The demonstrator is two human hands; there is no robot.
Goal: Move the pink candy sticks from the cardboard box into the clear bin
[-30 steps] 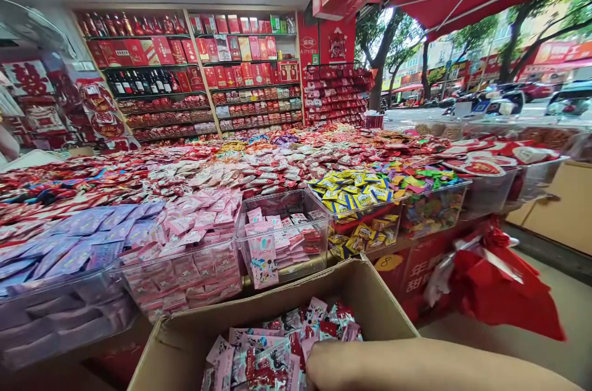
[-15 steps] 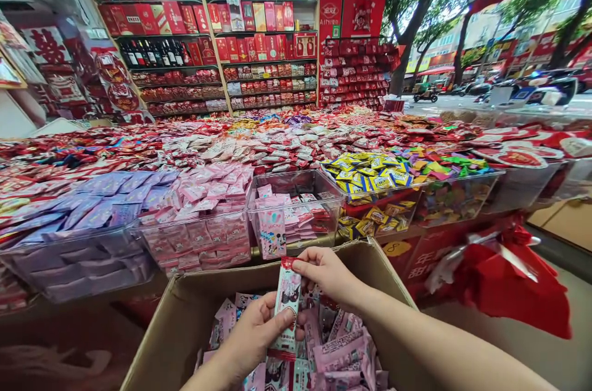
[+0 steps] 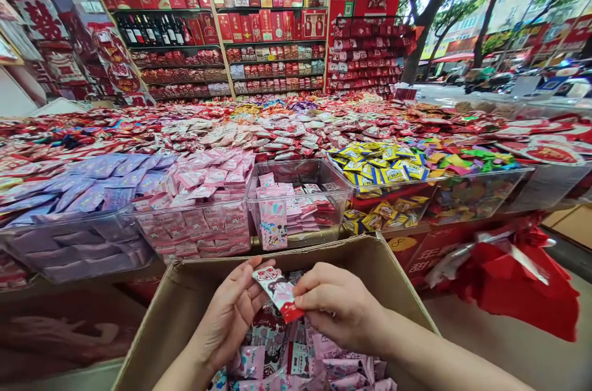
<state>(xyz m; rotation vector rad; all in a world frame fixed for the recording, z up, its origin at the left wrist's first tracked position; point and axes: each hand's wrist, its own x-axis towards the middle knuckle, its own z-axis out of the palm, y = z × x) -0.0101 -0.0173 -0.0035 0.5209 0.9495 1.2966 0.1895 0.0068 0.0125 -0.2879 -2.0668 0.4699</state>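
Note:
Over the cardboard box [image 3: 178,298], my right hand [image 3: 340,304] pinches the red end of a slim snack packet [image 3: 278,290], white with a cartoon figure. The packet lies tilted, its patterned end toward the left. My left hand [image 3: 231,308] is beside that end with its fingers stretched out and the palm partly turned up; whether it touches the packet is hard to see. Below both hands, a heap of packets [image 3: 340,369], mostly pink and white, lies in the box. My right fingers cover part of the red end.
Clear bins line the counter beyond the box: purple packets [image 3: 106,175], pink packets [image 3: 208,178], a half-filled clear bin [image 3: 319,218] and yellow packets [image 3: 379,166]. A red bag [image 3: 527,292] hangs at the right. Shelves [image 3: 272,5] with red boxes and bottles stand behind.
The packet has gone from upright to tilted, its red top end now at the lower right. My left hand has loosened its grip and spread its fingers. The view has tipped slightly downward.

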